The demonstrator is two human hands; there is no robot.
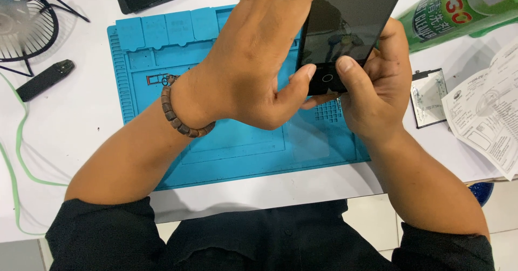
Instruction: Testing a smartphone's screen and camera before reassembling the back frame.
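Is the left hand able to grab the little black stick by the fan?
Probably yes, but not right away. The left hand is busy holding the phone. The black stick lies on open table with nothing between.

Two hands, left [253, 71] and right [372, 82]. One black phone [350, 22], one blue mat [226, 147], one green can [458, 9], one fan [27, 22], one paper sheet [485, 114].

Single view only, worn on the head, aimed steeply down and slightly forward over the chest onto a white tabletop [81, 120]. Very near: forearms fill the middle, left hand [253, 82] and right hand [372, 87] close under the lens. Blue mat [216, 152] centred, far edge of scene cut off at top.
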